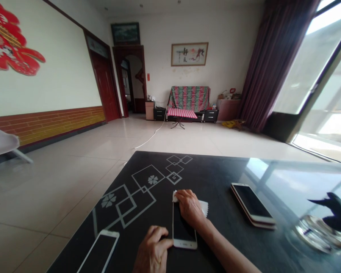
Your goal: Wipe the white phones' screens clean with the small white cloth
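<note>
A white phone [183,232] lies screen-up on the black glass table [216,178], near its front edge. My left hand [152,252] rests beside the phone's lower left corner, fingers curled, fingertips touching its edge. My right hand [190,207] lies over the upper part of the phone, fingers bent and pressed down on a white cloth [204,206] that shows at both sides of the hand. The top of the phone is hidden under that hand.
A second white phone [99,252] lies at the table's front left corner. A gold-edged phone [252,204] lies to the right. A glass ashtray [321,233] stands at the far right. Beyond the table are tiled floor, a covered sofa [189,99] and a white chair [2,142].
</note>
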Motion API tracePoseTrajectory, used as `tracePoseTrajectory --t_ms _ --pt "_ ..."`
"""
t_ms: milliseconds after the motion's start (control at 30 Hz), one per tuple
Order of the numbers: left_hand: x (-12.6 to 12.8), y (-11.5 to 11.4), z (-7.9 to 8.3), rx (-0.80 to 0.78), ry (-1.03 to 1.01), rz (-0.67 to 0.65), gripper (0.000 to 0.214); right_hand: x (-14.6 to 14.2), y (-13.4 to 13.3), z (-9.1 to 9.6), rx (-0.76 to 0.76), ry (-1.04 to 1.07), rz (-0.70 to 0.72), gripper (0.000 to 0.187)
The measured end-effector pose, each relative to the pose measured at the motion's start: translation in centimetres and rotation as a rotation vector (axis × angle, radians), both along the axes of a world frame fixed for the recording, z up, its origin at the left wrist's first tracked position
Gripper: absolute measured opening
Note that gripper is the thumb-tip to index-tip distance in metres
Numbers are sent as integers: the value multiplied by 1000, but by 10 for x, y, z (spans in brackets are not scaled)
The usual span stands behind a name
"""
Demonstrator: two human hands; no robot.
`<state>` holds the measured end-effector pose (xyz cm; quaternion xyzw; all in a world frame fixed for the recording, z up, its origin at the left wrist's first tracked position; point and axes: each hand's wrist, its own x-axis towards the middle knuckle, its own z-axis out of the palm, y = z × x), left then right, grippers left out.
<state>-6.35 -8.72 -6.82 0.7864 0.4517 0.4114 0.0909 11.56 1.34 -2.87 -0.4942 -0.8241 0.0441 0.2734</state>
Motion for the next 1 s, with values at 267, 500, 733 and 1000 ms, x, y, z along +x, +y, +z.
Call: tracePoseTrajectory --t_ms 267,500,733,1000 --pt "3 -4 8 -20 -6 16 43 -8 -2 2 -12 -39 149 43" --pt "3 -8 17 -76 29 7 44 8 1 -5 56 -14 77 37" --pt "0 -6 21 -104 83 -36 40 16 3 -5 51 -33 24 35" --pt "1 -5 18 -48 72 -28 37 37 -4 -8 46 -61 -44 37"
